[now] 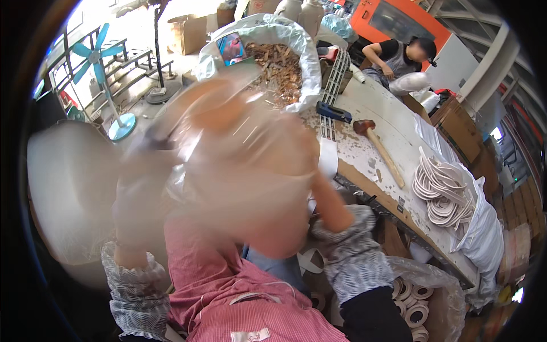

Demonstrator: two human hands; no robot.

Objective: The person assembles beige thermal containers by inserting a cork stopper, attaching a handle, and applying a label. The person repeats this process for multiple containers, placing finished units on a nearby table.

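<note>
A pale, see-through sheet or bag, apparently plastic (245, 188), is smeared by motion in front of me, with brownish shapes showing in its upper part. My right hand (305, 145) is at its right side, the forearm rising from a grey patterned sleeve cover. On the other side, my left hand (134, 219) blurs into the same pale shape. The fingers of both hands are too smeared to make out. Beyond the blur, a large white sack (310, 68) stands open, filled with brown flakes or scraps (276, 65). A colourful picture card or screen (231, 49) lies at its left edge.
The worn table (364, 159) at right holds a mallet (377, 149), a blue-handled tool (334, 112), a slotted metal strip (337, 74) and coiled white strips (441, 191). White rings (417, 313) fill a bag below. A fan (98, 57) stands left; a co-worker (399, 62) sits beyond.
</note>
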